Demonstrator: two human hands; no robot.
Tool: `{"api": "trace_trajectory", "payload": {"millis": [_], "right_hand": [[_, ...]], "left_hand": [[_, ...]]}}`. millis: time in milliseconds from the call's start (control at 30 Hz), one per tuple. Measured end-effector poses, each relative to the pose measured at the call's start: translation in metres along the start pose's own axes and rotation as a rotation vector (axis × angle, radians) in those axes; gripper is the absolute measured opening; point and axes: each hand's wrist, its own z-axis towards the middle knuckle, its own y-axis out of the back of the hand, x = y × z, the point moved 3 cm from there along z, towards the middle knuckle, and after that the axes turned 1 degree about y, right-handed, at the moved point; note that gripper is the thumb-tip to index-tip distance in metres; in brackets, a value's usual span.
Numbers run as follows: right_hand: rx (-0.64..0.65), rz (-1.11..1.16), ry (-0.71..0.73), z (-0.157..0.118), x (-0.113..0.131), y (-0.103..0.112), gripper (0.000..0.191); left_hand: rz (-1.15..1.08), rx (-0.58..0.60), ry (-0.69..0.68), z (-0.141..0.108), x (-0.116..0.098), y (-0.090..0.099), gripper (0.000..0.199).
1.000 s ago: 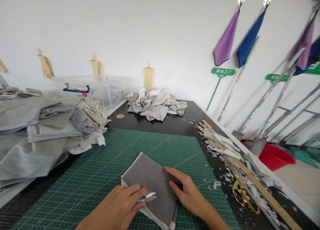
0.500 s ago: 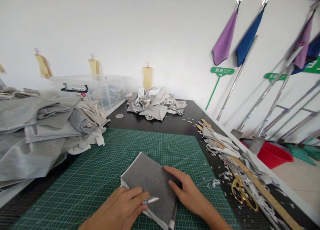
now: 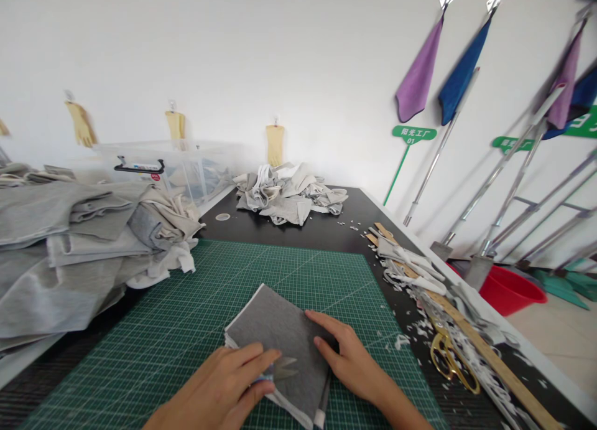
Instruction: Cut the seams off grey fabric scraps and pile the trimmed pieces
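Observation:
A folded piece of grey cloth (image 3: 280,324) with white edging lies on the green cutting mat (image 3: 298,262) in front of me. My left hand (image 3: 228,380) is closed around small thread snips (image 3: 285,369) with a bluish handle. Their two blades are spread and slightly blurred, over the cloth near its lower left edge. My right hand (image 3: 347,355) lies on the right part of the cloth, index finger and thumb stretched out and apart. Its other fingers are mostly hidden.
Grey fabric is heaped on the left (image 3: 93,243), with a clear plastic box (image 3: 186,168) behind. Another fabric pile (image 3: 289,193) sits at the far end. On the right lie gold-handled scissors (image 3: 450,361), a wooden strip (image 3: 494,361) and white scraps. A red basin (image 3: 513,290) stands beyond the table.
The snips' blades have parted; they looked together before. My left hand has shifted only slightly, while my right hand and the cloth have stayed in place.

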Motion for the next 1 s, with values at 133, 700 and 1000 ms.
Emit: {"api": "trace_trajectory", "payload": {"millis": [133,700,1000], "right_hand": [[0.003,0.003,0.002,0.001,-0.001,0.0,0.043],[0.008,0.006,-0.014,0.0,0.002,0.001,0.043],[0.011,0.003,-0.005,0.001,0.003,0.001,0.043]], "left_hand": [[0.036,0.016,0.011,0.0,0.005,-0.004,0.031],[0.012,-0.017,0.005,0.0,0.001,0.0,0.032],[-0.005,0.023,-0.1,0.013,-0.021,0.013,0.047]]}}
